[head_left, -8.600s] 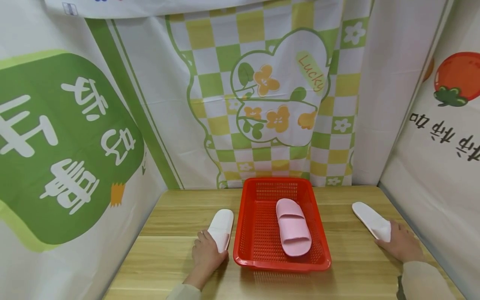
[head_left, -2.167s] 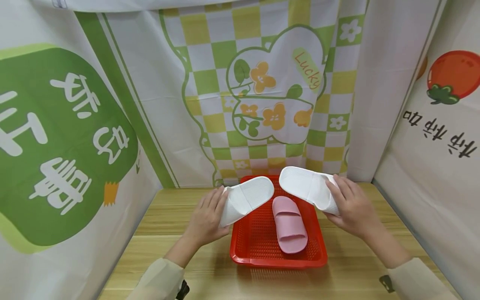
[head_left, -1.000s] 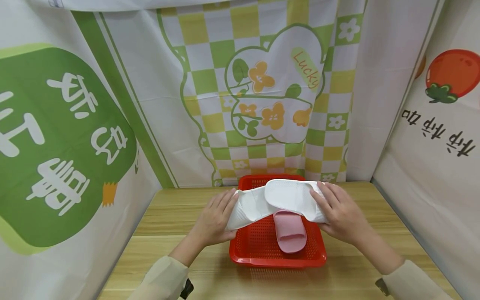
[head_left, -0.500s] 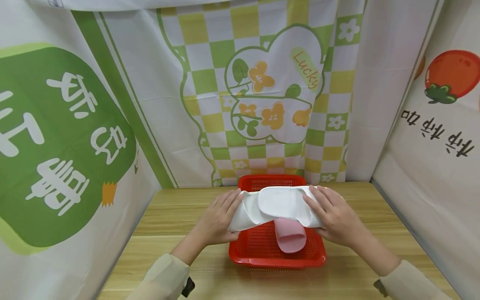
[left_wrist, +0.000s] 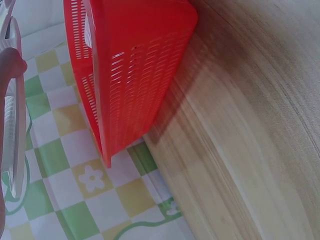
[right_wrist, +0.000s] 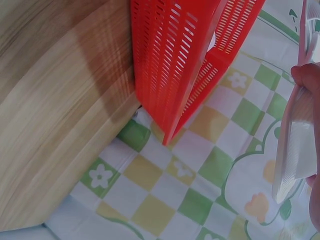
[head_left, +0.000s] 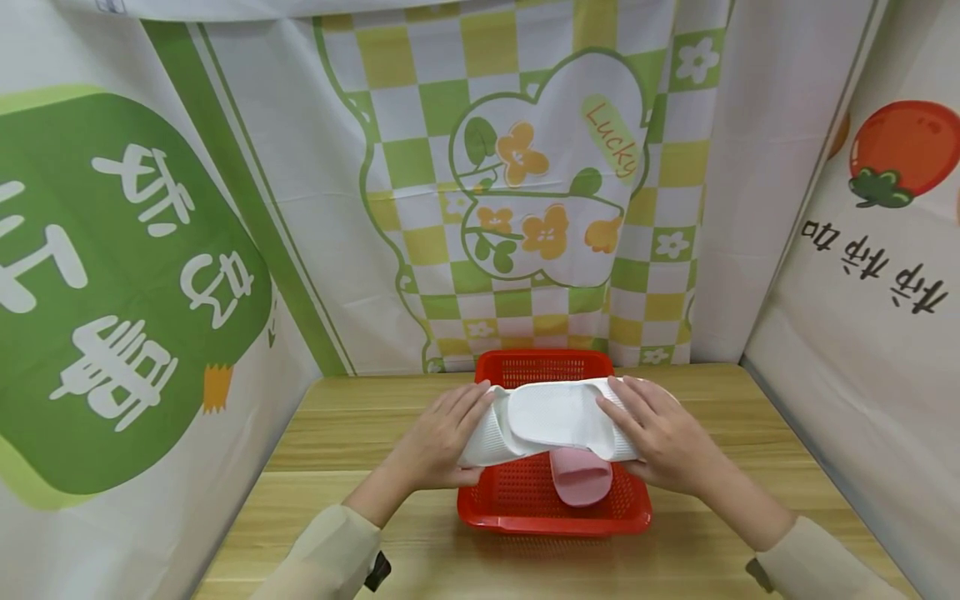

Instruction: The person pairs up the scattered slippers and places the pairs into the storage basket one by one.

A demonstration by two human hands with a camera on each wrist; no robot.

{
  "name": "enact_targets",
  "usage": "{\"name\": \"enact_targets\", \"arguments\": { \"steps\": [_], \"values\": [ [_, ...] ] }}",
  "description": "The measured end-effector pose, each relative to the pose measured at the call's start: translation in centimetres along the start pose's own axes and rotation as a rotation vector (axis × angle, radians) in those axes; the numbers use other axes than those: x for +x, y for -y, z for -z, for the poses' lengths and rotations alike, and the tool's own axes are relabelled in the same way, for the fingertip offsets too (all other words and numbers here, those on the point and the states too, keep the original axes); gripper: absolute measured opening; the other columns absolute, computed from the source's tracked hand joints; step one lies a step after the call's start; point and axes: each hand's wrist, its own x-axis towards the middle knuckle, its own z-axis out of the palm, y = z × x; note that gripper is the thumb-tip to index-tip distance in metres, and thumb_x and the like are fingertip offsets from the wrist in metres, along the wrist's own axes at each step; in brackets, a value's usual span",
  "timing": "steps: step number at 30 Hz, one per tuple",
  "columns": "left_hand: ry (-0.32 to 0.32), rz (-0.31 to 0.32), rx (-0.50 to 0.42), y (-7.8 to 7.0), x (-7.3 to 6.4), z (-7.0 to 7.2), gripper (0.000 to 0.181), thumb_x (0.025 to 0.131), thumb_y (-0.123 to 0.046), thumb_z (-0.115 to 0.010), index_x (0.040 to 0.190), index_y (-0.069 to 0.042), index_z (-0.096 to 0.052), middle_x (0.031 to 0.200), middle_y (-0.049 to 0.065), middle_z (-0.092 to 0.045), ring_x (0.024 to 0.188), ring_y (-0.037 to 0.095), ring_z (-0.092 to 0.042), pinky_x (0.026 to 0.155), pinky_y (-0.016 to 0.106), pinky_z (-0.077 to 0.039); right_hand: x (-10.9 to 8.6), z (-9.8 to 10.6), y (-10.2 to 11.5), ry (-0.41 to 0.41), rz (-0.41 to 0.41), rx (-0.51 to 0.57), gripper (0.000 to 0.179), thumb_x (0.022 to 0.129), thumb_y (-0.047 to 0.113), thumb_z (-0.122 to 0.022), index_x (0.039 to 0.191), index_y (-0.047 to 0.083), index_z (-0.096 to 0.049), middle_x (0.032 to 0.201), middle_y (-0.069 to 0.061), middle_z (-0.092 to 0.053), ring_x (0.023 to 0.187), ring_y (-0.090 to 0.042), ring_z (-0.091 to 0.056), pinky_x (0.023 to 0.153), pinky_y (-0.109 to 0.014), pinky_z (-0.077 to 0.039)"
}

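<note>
My left hand grips a white slipper by its ribbed strap end. A matching white slipper is held by my right hand, fingers over the strap and thumb below. The two are raised above a red basket, toe ends outward, and the right one's heel overlaps the left one from above. Inside the basket lies a pink slipper, its far part hidden behind the white pair. Each wrist view catches one slipper's edge, the left one and the right one.
The basket stands on a wooden table near its back edge. Behind hangs a checkered cloth, with printed cloth walls on the left and right.
The white slippers lay on the table at either side of the basket. My hands lifted them over it and brought them together; in the last second their overlap grew and they sank slightly.
</note>
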Motion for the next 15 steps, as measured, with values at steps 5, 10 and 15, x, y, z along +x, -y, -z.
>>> {"name": "enact_targets", "arguments": {
  "steps": [5,10,15],
  "values": [
    [0.003,-0.010,-0.013,-0.04,0.14,-0.03,0.099,0.066,-0.044,-0.072,0.142,0.008,-0.036,0.145,0.023,-0.041,0.127,0.036,-0.045,0.108,0.047,-0.034,0.14,0.02,0.18,0.032,0.006,0.007,0.099,0.056,0.034,-0.087,0.139,-0.001,-0.047,0.139,-0.028,-0.046,0.121,-0.044,-0.046,0.102,-0.053,-0.037],
    [0.014,-0.018,-0.027,-0.08,0.25,0.00,0.100,0.065,-0.044,-0.074,0.142,0.007,-0.037,0.146,0.022,-0.040,0.127,0.036,-0.044,0.108,0.046,-0.034,0.32,0.07,0.36,0.034,0.016,0.006,0.097,0.055,0.034,-0.087,0.137,0.000,-0.048,0.137,-0.028,-0.048,0.119,-0.044,-0.047,0.100,-0.054,-0.039],
    [0.024,-0.019,-0.040,-0.12,0.37,0.05,0.102,0.065,-0.045,-0.075,0.143,0.006,-0.035,0.147,0.021,-0.039,0.129,0.035,-0.043,0.109,0.046,-0.033,0.62,-0.04,0.49,0.042,0.033,0.008,0.100,0.054,0.034,-0.088,0.139,0.001,-0.047,0.137,-0.027,-0.048,0.119,-0.043,-0.048,0.099,-0.053,-0.041]
  ]
}}
